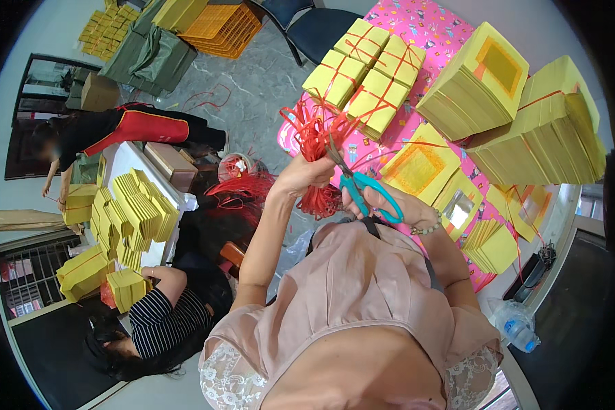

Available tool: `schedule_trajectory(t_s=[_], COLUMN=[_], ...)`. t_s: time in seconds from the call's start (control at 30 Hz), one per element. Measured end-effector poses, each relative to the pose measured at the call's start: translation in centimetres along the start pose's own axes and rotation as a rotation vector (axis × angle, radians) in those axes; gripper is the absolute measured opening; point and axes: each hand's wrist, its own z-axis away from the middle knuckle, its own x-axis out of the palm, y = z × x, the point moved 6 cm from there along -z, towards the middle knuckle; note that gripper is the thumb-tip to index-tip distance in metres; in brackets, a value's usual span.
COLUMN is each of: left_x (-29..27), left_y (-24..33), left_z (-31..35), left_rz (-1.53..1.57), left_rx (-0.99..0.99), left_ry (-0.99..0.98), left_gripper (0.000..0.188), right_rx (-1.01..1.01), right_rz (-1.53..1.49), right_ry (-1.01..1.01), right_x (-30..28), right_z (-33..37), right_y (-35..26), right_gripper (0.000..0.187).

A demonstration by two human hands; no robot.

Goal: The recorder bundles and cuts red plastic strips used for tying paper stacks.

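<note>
A thick bunch of looped red plastic strips (313, 133) is gripped in my left hand (301, 176), its loops sticking out above and below the fist. My right hand (396, 205) holds scissors (349, 184) with teal handles. Their metal blades point up and lie against the bunch, partly hidden among the strips; whether they are parted I cannot tell. Just beyond my hands, blocks of yellow paper (333, 76) tied crosswise with red strips sit on the pink patterned table (444, 31). Yellow sheets with an orange square (417, 164) lie beside my right hand.
Tall yellow paper stacks (461, 96) stand at the right. A plastic bottle (519, 335) lies at the lower right. On the left, two people (174, 311) are around a white table (167, 236) piled with yellow paper. An orange crate (222, 31) and a dark chair (321, 33) stand behind.
</note>
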Motion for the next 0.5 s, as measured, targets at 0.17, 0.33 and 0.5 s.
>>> schedule_trajectory(t_s=[0.17,0.33,0.5], left_x=[0.07,0.15,0.2], left_y=[-0.55,-0.51,-0.19], left_z=[-0.11,-0.18,-0.09], left_rz=[0.002,-0.041,-0.041], left_rx=[-0.03,-0.019,0.004], left_ry=[0.004,-0.001,-0.015], left_gripper=[0.01,0.012,0.014], right_rx=[-0.058,-0.061,-0.14], right_rz=[0.009,-0.026,-0.119], right_ry=[0.04,0.087,0.15], right_x=[-0.54,-0.56,-0.27], right_z=[-0.13,-0.43,-0.03], right_y=[-0.85,-0.69,-0.28], right_gripper=[0.065,0.064,0.062])
